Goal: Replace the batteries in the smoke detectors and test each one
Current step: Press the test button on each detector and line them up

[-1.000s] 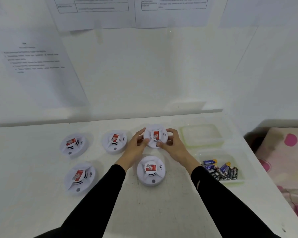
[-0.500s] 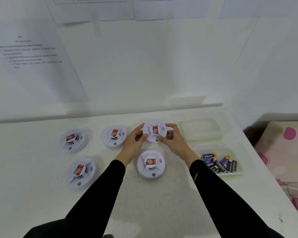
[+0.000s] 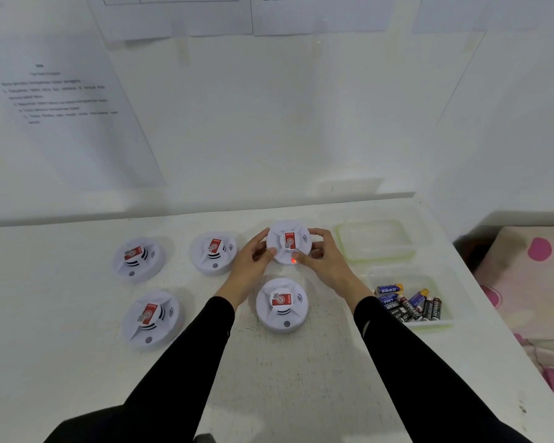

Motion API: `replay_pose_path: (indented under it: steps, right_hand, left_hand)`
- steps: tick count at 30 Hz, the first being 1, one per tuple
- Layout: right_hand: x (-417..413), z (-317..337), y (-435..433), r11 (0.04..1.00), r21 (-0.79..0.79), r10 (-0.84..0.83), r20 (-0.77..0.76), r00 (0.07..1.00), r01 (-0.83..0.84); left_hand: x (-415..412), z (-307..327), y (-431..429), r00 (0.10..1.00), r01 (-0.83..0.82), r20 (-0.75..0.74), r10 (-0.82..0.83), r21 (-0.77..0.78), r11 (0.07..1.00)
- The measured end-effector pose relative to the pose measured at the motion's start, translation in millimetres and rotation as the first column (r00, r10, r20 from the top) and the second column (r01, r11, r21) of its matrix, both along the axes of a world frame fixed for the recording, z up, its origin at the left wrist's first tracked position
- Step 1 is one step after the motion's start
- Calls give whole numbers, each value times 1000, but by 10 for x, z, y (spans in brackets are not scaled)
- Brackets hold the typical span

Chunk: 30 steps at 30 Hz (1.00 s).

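Here, at frame centre, left hand (image 3: pixel 253 262) and right hand (image 3: pixel 325 262) grip a white smoke detector (image 3: pixel 289 241), its red-labelled face up, red light glowing.

We see the smoke detector (image 3: pixel 278 238) as smooth white plastic with a soft matt sheen, and its red sticker (image 3: pixel 290 240) looks glossier. The tabletop (image 3: pixel 285 378) looks painted white, matt and faintly rough, with speckled scuffs. The empty tub (image 3: pixel 378 258) and the battery tub (image 3: pixel 429 325) are cloudy translucent plastic. The batteries (image 3: pixel 410 306) wear shiny printed wraps. Our sleeves (image 3: pixel 179 362) are matt black cloth, the wall sheet (image 3: pixel 61 123) is paper, and the bedcover (image 3: pixel 531 282) is soft printed cloth.
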State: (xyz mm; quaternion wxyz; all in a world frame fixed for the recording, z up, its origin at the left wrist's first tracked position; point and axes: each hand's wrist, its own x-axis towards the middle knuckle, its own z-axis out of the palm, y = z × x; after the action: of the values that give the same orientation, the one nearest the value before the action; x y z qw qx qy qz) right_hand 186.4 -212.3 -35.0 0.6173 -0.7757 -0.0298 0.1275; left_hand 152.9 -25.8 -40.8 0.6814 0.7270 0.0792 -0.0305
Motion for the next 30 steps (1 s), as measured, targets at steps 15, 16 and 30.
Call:
replay_pose_path:
  steps: [15, 16, 30]
  right_hand:
    - [7, -15, -10, 1000, -7, 1, 5, 1000, -1]
    - [6, -15, -13, 1000, -6, 2, 7, 1000, -2]
    - [23, -48, -15, 999, -34, 6, 3, 1000, -6]
  left_hand:
    - [-7, 15, -9, 1000, -5, -6, 5, -6, 1000]
    - [-5, 11, -8, 1000, -5, -7, 5, -6, 1000]
    - [-8, 13, -7, 1000, -2, -2, 2, 6, 1000]
